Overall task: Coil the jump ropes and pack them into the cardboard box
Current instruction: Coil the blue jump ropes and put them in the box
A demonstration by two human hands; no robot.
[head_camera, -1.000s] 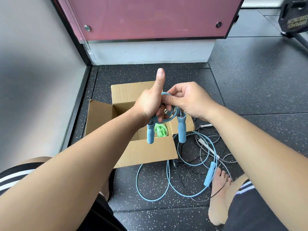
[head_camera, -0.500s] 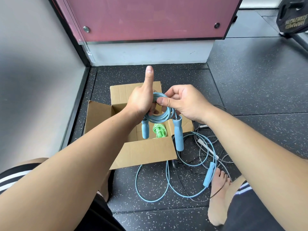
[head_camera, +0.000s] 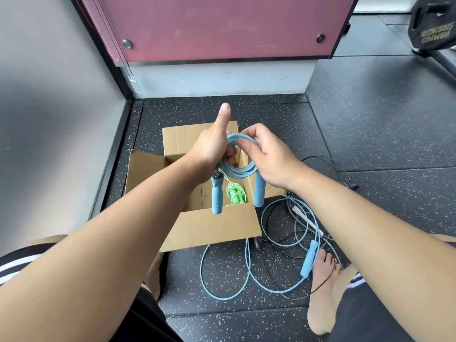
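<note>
Head view: our left grip [head_camera: 212,146] has its fingers curled round the coiled blue jump rope [head_camera: 243,170], thumb pointing straight up. Our right grip [head_camera: 269,159] pinches the top of the same coil between thumb and forefinger. The coil's two blue handles hang down, one [head_camera: 216,197] below the left wrist and the other [head_camera: 258,193] below the right palm. We hold the coil in the air over the open cardboard box [head_camera: 212,228], which stands on the speckled floor [head_camera: 370,144] with its flaps spread. A bundled green jump rope [head_camera: 234,193] lies inside the box. To the right of the box, a loose blue jump rope [head_camera: 229,287] sprawls uncoiled on the floor, tangled with a thin black rope [head_camera: 270,233] and a pale grey one [head_camera: 304,218]. One of the loose rope's handles lies just beside our bare foot [head_camera: 323,297].
</note>
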